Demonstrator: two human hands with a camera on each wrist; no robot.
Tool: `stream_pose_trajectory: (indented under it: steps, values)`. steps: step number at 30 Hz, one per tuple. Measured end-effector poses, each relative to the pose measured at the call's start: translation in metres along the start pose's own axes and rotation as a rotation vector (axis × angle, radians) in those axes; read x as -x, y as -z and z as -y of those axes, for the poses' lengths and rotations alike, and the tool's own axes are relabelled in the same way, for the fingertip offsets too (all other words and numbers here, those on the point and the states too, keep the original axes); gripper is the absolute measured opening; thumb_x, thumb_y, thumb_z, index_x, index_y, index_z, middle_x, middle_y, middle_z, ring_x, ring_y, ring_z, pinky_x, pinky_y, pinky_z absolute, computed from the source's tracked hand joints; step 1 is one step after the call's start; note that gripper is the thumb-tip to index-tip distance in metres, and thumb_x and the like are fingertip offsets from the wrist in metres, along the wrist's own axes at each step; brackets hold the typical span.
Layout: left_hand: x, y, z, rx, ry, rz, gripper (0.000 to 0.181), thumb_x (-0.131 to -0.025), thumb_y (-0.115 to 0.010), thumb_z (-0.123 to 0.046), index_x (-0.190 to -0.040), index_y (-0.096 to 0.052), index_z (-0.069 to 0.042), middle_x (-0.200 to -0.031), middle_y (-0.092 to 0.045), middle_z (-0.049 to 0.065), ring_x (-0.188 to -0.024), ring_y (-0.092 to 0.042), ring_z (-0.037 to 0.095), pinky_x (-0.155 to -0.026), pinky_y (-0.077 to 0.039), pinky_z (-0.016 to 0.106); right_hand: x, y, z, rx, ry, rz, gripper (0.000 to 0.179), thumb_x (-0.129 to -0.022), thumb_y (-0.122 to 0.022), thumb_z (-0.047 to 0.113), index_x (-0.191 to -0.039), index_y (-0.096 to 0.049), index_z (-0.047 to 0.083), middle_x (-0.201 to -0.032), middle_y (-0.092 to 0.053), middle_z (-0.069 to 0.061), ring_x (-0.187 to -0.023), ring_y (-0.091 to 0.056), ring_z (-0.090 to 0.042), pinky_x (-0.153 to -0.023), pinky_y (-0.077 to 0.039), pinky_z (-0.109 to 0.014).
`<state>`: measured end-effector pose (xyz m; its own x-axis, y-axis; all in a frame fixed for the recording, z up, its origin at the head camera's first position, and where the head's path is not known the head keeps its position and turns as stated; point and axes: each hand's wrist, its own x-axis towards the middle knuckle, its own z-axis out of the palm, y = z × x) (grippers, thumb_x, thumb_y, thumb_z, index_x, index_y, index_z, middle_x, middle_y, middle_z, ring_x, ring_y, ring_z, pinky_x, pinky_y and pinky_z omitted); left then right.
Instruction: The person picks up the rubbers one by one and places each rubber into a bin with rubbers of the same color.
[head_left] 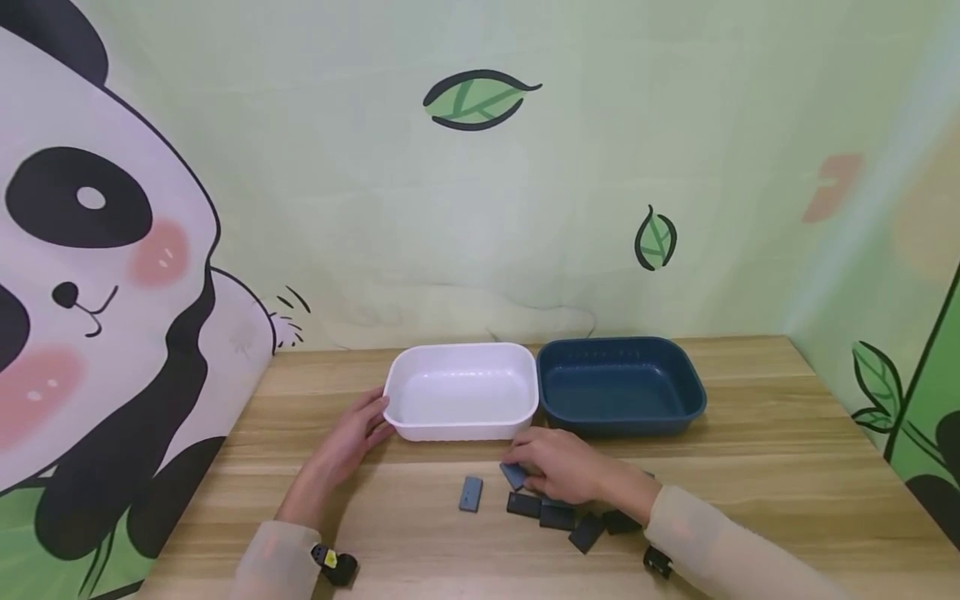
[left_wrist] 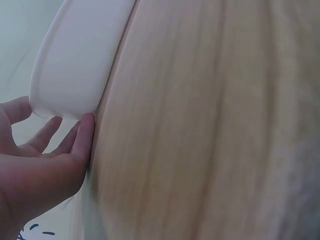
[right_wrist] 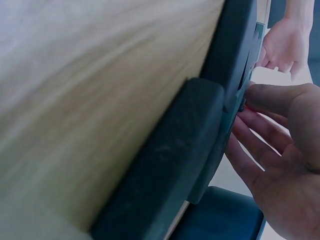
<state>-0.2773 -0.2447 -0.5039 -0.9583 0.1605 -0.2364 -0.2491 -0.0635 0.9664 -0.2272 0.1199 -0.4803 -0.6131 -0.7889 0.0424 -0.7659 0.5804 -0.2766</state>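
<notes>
My left hand [head_left: 358,435] touches the left end of a white rectangular tray [head_left: 462,429] with its fingertips. In the left wrist view, those spread fingers [left_wrist: 85,131] meet the tray's lower edge. In front of the trays, my right hand [head_left: 558,464] pinches a small flat blue-grey block [head_left: 513,476] between thumb and fingers. Another blue-grey block [head_left: 471,494] lies on the table to its left. Several black blocks [head_left: 557,517] lie below and partly under the right hand and forearm. Large dark blocks [right_wrist: 165,155] fill the middle of the right wrist view.
A dark blue tray [head_left: 622,427] stands directly against the white tray's right side. Both trays sit at the back of a wooden table [head_left: 405,550], near a wall hanging [head_left: 360,167] printed with a panda and leaves.
</notes>
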Motion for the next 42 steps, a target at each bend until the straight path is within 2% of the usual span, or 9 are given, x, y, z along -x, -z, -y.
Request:
stream_pose_trajectory:
  steps: [4, 18, 24, 26, 29, 34, 38, 42]
  values:
    - [0.001, 0.001, -0.001, -0.005, 0.002, -0.002, 0.06, -0.116, -0.04, -0.022, -0.167, -0.02, 0.001, -0.17, -0.029, 0.021, -0.152, -0.037, 0.034, -0.116, -0.045, 0.036, -0.001, 0.001, 0.0, -0.013, -0.008, 0.004, 0.038, -0.094, -0.083, 0.016, -0.131, -0.075, 0.012, -0.121, -0.066, 0.0, -0.103, -0.06, -0.012, -0.092, -0.057, -0.036]
    - [0.001, 0.002, -0.005, 0.011, -0.005, 0.006, 0.061, -0.116, -0.041, -0.022, -0.167, -0.018, 0.002, -0.17, -0.028, 0.021, -0.153, -0.035, 0.033, -0.119, -0.043, 0.037, -0.002, 0.003, 0.003, 0.011, -0.017, -0.002, 0.038, -0.095, -0.082, 0.016, -0.131, -0.074, 0.013, -0.126, -0.066, -0.001, -0.114, -0.063, -0.017, -0.098, -0.057, -0.039]
    - [-0.004, -0.002, -0.004, 0.018, -0.019, 0.0, 0.06, -0.116, -0.041, -0.021, -0.166, -0.019, 0.004, -0.169, -0.029, 0.022, -0.153, -0.035, 0.033, -0.119, -0.043, 0.038, -0.004, 0.012, 0.0, 0.042, 0.021, -0.006, 0.037, -0.095, -0.082, 0.016, -0.13, -0.073, 0.008, -0.126, -0.066, -0.004, -0.112, -0.064, -0.018, -0.097, -0.057, -0.036]
    - [-0.005, -0.003, -0.003, 0.015, -0.021, 0.005, 0.06, -0.116, -0.041, -0.021, -0.166, -0.019, 0.005, -0.169, -0.029, 0.023, -0.153, -0.035, 0.034, -0.119, -0.043, 0.038, -0.004, 0.019, 0.0, 0.015, 0.031, -0.007, 0.034, -0.096, -0.081, 0.016, -0.128, -0.074, 0.006, -0.124, -0.068, -0.004, -0.11, -0.066, -0.018, -0.095, -0.058, -0.035]
    - [-0.007, -0.005, -0.002, 0.012, -0.023, 0.008, 0.059, -0.116, -0.041, -0.02, -0.165, -0.02, 0.005, -0.168, -0.03, 0.024, -0.152, -0.036, 0.034, -0.118, -0.043, 0.038, -0.004, 0.031, 0.003, -0.085, 0.022, -0.016, 0.03, -0.096, -0.08, 0.016, -0.124, -0.075, 0.006, -0.119, -0.07, -0.003, -0.108, -0.068, -0.019, -0.093, -0.059, -0.033]
    - [-0.007, -0.006, -0.001, -0.003, -0.021, 0.014, 0.059, -0.116, -0.041, -0.021, -0.165, -0.02, 0.005, -0.167, -0.031, 0.024, -0.151, -0.037, 0.034, -0.118, -0.043, 0.038, -0.012, 0.049, 0.012, -0.263, 0.009, -0.083, 0.029, -0.097, -0.079, 0.016, -0.124, -0.076, 0.006, -0.115, -0.073, -0.003, -0.107, -0.07, -0.023, -0.093, -0.06, -0.039]
    - [-0.005, -0.004, -0.001, 0.002, -0.015, 0.007, 0.059, -0.115, -0.041, -0.019, -0.166, -0.02, 0.005, -0.167, -0.031, 0.024, -0.151, -0.037, 0.035, -0.119, -0.042, 0.04, -0.028, 0.052, 0.015, -0.298, -0.013, -0.171, 0.033, -0.097, -0.08, 0.02, -0.127, -0.074, 0.005, -0.119, -0.074, -0.005, -0.109, -0.07, -0.026, -0.097, -0.059, -0.043]
    - [-0.002, -0.004, -0.002, 0.002, -0.006, -0.002, 0.06, -0.115, -0.041, -0.019, -0.166, -0.019, 0.005, -0.167, -0.031, 0.025, -0.151, -0.037, 0.035, -0.121, -0.04, 0.043, -0.048, 0.045, 0.009, -0.284, -0.047, -0.244, 0.037, -0.098, -0.079, 0.023, -0.13, -0.073, 0.006, -0.122, -0.074, -0.006, -0.113, -0.068, -0.028, -0.1, -0.058, -0.043]
